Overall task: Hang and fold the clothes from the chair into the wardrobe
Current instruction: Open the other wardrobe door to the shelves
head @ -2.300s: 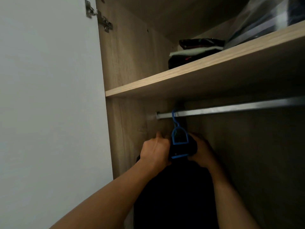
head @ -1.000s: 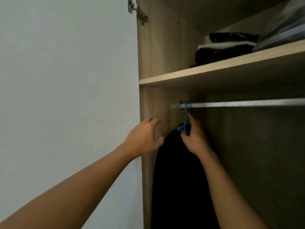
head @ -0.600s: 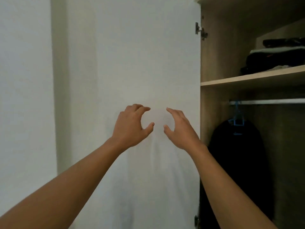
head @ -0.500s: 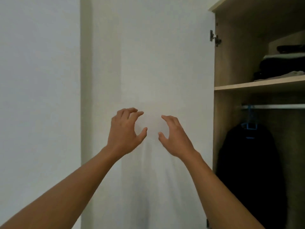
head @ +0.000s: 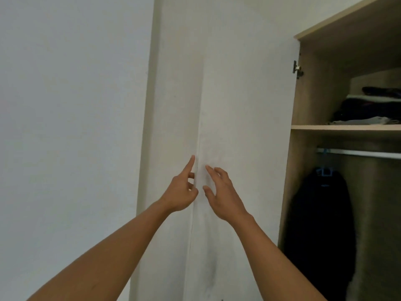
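Observation:
A black garment (head: 321,231) hangs on a blue hanger (head: 324,171) from the metal rail (head: 360,153) inside the open wardrobe at the right. Folded dark and white clothes (head: 368,109) lie on the wooden shelf (head: 345,127) above the rail. Both hands are raised in front of the white wardrobe door (head: 243,131), well left of the garment. My left hand (head: 182,192) points its index finger up at the door's left edge, holding nothing. My right hand (head: 221,192) has spread, relaxed fingers and is empty. The chair is out of view.
A plain white wall (head: 71,127) fills the left side. The open door stands between the wall and the wardrobe's wooden side panel (head: 312,94). A metal hinge (head: 296,69) sits high on the door's inner edge.
Both hands let go of the hanger and garment, which now hangs on the rail. The view swung left, and the hands came up in front of the white door.

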### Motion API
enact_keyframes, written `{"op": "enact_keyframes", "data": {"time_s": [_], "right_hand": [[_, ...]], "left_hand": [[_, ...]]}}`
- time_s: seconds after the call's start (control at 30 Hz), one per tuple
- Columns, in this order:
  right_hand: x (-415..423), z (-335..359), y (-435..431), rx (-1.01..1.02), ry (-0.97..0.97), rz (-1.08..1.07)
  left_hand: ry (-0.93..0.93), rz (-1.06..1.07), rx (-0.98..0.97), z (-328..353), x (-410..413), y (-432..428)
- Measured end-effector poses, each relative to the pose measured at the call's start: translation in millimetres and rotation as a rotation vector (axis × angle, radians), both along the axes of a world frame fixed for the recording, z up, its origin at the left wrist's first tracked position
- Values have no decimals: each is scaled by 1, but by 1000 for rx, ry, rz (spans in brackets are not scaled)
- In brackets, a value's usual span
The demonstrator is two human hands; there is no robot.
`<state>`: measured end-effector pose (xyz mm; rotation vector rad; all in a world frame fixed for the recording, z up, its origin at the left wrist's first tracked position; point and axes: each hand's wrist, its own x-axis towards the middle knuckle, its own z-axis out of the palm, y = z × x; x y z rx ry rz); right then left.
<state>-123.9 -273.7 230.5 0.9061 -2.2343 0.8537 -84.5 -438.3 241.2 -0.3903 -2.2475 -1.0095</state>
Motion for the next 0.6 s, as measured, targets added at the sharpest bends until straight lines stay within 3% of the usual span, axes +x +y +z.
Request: {"op": "enact_keyframes", "data": {"time_s": [0.17,0.33,0.6], "right_hand": [[31,-5,31,-172,141,-68],[67,-5,89,-362,222,-47],[148,9,207,-284,177,-95]], "left_hand": [[-2,-159,-46,-1,38,29],[-10,-241,-249,2,75,85],[67,-268,-328,-5,98,198]]}}
